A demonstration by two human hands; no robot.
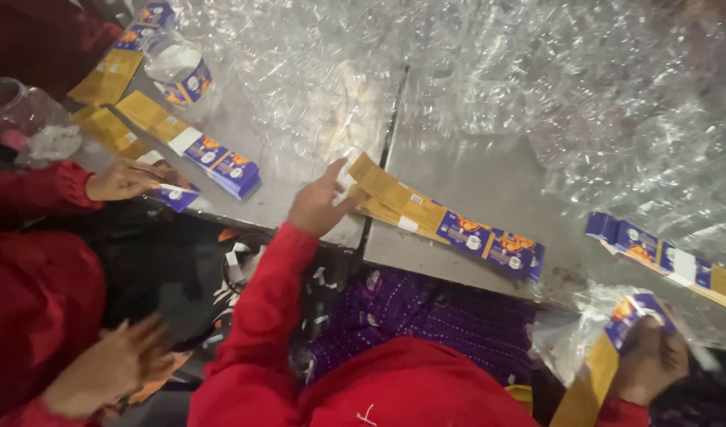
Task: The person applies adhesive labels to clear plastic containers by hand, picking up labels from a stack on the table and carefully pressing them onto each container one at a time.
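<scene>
**A:** Head view, single frame. Left hand [322,204] is reaching onto the metal table [489,190], fingers spread, thumb and fingertips lying on the near end of a stack of yellow-and-purple label sleeves [446,221]. Nothing is being pinched; the hand is resting flat on top.

**B:** Position of that stack?

**A:** It is lying along the table's front edge, yellow end towards the left hand, purple end pointing right. It is sitting just right of the seam [385,158] between two table plates.

**B:** Right hand?

**A:** Right hand [651,360] is sitting low at the frame's right, below the table edge, fingers closed round a single sleeve [616,340]. The sleeve is tilting, purple end up, yellow end hanging down. A clear plastic jar [572,332] is possibly behind it; blur is making that hard to confirm.

**B:** Surroundings?

**A:** A heap of clear plastic jars [537,71] is covering the far table. A second stack of sleeves [663,257] is lying at right, well apart from the first. At left, another person in red sleeves is working: one hand [126,180] is touching a sleeve stack [213,154], the other [114,365] is hovering low. A jar with a fitted label [179,71] is standing near the far-left stacks.
</scene>
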